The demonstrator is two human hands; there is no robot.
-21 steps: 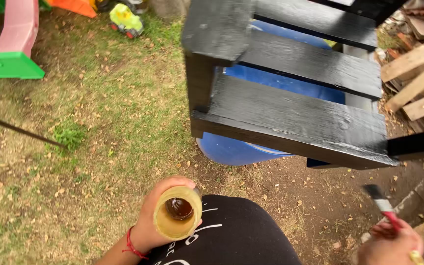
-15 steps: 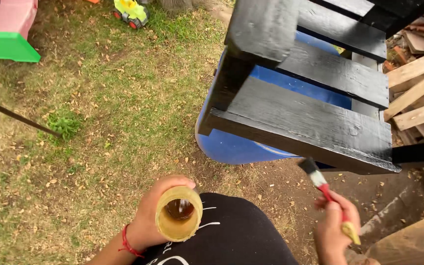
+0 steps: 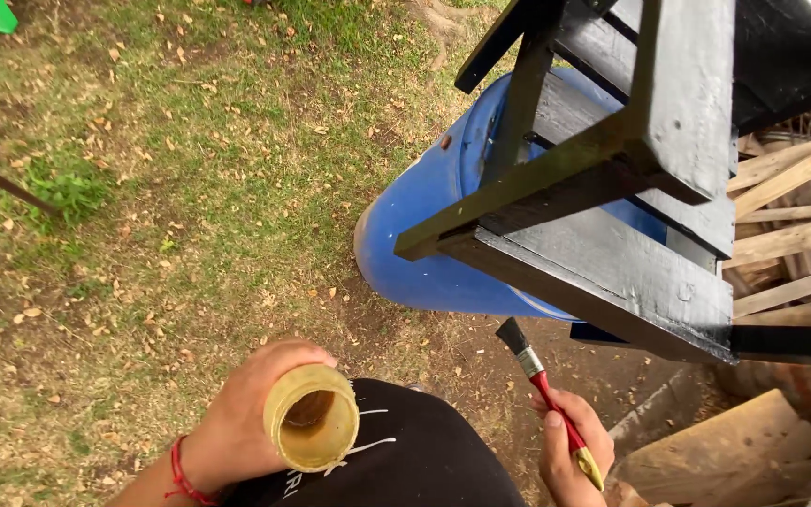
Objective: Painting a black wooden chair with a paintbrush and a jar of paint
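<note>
Since the earlier frames the view has swung right and closer to the work: the pink and green plastic toy has nearly left the top-left corner, the black pallet now fills the upper right, and the brush has come up from the lower edge toward the pallet's underside. At far left lies the grass [image 3: 143, 216], strewn with dry leaves, with a thin dark rod [image 3: 2, 181] slanting across it. Lower down, the left hand [image 3: 246, 422] wraps around a yellowish cup [image 3: 312, 418], its grip pressed around the cup's side and the mouth tipped toward the camera; something dark sits inside, likely paint, though the amount cannot be told. A red cord circles that wrist. Right of centre a blue barrel [image 3: 434, 235] lies on its side on bare soil, carrying the black pallet [image 3: 612, 244]. Below the pallet the right hand [image 3: 570, 451] pinches the red handle of a brush [image 3: 542, 380], dark bristles pointing up and left, near the lowest board but not touching it. The boards in view already look coated black on their faces and edges, so the painting seems well along; what is left appears to be touch-ups low down, and any hidden sides cannot be judged. Bare wooden planks [image 3: 790, 235] are stacked at far right.
</note>
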